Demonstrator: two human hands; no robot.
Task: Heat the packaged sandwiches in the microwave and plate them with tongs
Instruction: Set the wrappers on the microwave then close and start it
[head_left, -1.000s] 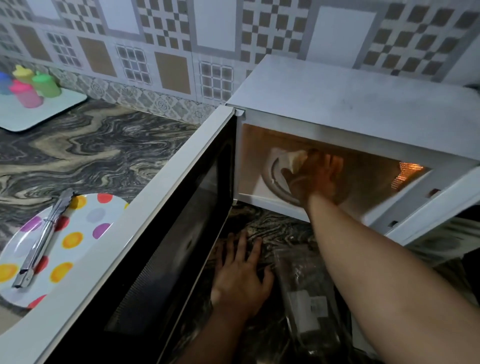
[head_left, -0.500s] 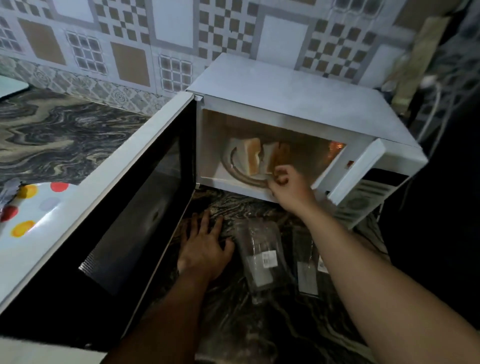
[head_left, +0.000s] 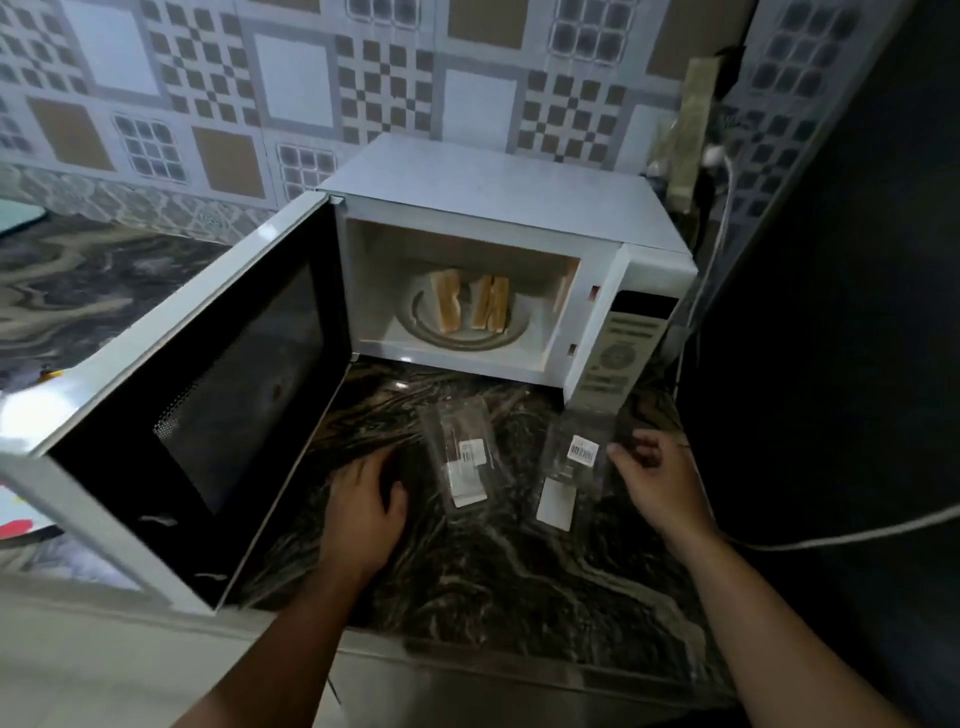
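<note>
- Withdrawing from the oven is the main change in the head view: the right hand (head_left: 655, 480), half a second ago at the mouth of the microwave (head_left: 498, 208) beside the bread, now hovers in front of it, above the counter (head_left: 493, 561), with loosely curled fingers grasping nothing.
- Both sandwiches (head_left: 470, 307) stand on edge side by side on the turntable (head_left: 462, 340) inside the microwave, apart from each other and bare of wrapping.
- Two empty clear wrappers (head_left: 464, 457) lie flat on the counter just in front of the microwave; the right hand is just beside the right-hand one, not touching it as far as I can tell.
- The left hand (head_left: 366, 506) rests palm down on the counter in front of the microwave, fingers spread and relaxed, as it did a second ago.
- The door (head_left: 208, 374) hangs wide open to the left of the microwave.
- A sliver of the spotted plate (head_left: 15, 525) shows beyond the door's left edge; the tongs are out of sight.
- Judged from this, loading is finished, and shutting the door and starting the heat come next.
</note>
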